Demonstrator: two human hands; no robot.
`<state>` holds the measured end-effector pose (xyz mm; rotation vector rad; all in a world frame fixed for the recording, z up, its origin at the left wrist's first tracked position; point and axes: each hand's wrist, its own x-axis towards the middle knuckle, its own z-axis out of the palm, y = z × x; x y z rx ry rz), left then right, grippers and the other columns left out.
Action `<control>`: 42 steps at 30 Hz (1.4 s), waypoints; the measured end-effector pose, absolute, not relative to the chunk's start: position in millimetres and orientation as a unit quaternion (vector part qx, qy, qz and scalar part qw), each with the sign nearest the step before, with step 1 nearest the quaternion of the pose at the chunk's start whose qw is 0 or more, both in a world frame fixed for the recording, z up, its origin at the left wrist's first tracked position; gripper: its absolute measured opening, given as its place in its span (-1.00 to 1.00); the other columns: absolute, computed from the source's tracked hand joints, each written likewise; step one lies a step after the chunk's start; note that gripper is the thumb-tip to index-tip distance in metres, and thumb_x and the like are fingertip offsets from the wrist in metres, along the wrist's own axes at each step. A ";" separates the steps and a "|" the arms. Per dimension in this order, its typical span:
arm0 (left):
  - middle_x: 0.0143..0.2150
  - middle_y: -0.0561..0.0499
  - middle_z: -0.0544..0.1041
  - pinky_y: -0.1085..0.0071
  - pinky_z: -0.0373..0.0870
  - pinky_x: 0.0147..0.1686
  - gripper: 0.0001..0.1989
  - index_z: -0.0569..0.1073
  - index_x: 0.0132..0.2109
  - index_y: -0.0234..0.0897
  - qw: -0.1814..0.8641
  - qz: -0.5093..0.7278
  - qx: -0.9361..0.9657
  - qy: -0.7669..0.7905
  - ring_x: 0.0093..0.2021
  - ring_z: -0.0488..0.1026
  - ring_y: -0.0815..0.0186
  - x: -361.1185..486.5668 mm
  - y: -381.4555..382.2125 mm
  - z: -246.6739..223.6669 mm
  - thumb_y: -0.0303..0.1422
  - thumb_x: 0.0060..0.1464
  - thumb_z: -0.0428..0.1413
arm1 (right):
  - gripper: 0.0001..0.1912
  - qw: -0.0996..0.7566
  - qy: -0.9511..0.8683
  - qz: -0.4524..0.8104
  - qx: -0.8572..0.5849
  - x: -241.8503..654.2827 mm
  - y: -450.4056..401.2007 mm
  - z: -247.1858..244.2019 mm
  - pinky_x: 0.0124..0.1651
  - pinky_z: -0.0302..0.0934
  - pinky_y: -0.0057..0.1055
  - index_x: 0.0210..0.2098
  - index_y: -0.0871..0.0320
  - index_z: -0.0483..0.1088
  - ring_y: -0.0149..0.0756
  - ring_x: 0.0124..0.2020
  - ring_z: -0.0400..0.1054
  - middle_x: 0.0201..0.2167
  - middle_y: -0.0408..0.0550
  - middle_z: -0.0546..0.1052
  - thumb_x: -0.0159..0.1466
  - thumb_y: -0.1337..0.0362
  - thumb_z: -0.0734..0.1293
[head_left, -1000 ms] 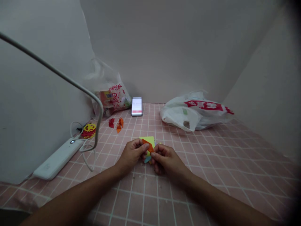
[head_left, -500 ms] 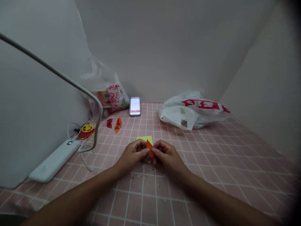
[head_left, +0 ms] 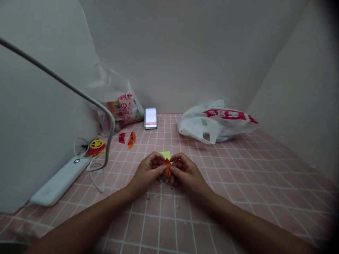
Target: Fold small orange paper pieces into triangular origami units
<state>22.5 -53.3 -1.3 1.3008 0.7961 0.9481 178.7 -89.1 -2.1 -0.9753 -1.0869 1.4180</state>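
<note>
Between both hands is a small folded piece of orange paper [head_left: 167, 167], its pointed tip facing away from me. My left hand [head_left: 150, 169] pinches its left side with thumb and fingers. My right hand [head_left: 186, 171] pinches the right side in the same way. Beneath and behind it, a yellow paper sheet [head_left: 166, 154] lies on the table, partly hidden by the hands. Farther off to the left are small folded orange papers [head_left: 130, 144] and a red folded paper [head_left: 122, 138].
A white device with a lit round display [head_left: 60, 181] and a looped cable lies left, beside red and yellow cutouts [head_left: 96, 146]. A thick grey cable [head_left: 66, 84] arches overhead. Plastic bags [head_left: 129, 106] [head_left: 217, 121] flank a phone [head_left: 150, 118] on the pink checked tablecloth [head_left: 238, 197].
The orange paper has turned between my fingers, so that its broader face now shows. Both hands stay on it. The view has shifted slightly.
</note>
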 end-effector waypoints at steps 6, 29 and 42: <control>-0.43 0.07 0.48 0.45 0.36 -0.41 -0.71 0.40 -0.26 -0.31 0.622 0.403 0.569 0.356 -0.46 0.43 0.40 22.2 -53.4 0.4 -0.27 -0.05 0.29 | -0.75 0.538 -0.445 0.600 -0.391 178.4 -88.9 -3.9 -0.63 0.08 -0.58 -0.25 0.09 0.24 -0.48 -0.68 0.25 -0.61 -0.32 0.39 0.15 0.24 0.38; -0.47 0.07 0.50 0.46 0.35 -0.41 -0.89 0.45 -0.36 -0.33 0.606 0.409 0.584 0.353 -0.47 0.44 0.41 20.7 -54.2 5.2 -0.43 -0.09 0.21 | -0.91 0.540 -0.435 0.607 -0.388 179.6 -90.1 -3.3 -0.59 0.08 -0.54 -0.38 0.12 0.35 -0.49 -0.67 0.23 -0.61 -0.25 0.44 0.10 0.32 0.35; -0.38 0.07 0.48 0.46 0.38 -0.37 -0.80 0.40 -0.26 -0.31 0.587 0.436 0.586 0.348 -0.40 0.45 0.40 22.5 -55.1 3.5 -0.43 -0.06 0.24 | -0.80 0.561 -0.429 0.598 -0.378 178.4 -88.9 -4.0 -0.61 0.11 -0.58 -0.30 0.11 0.28 -0.49 -0.67 0.27 -0.63 -0.30 0.43 0.13 0.30 0.39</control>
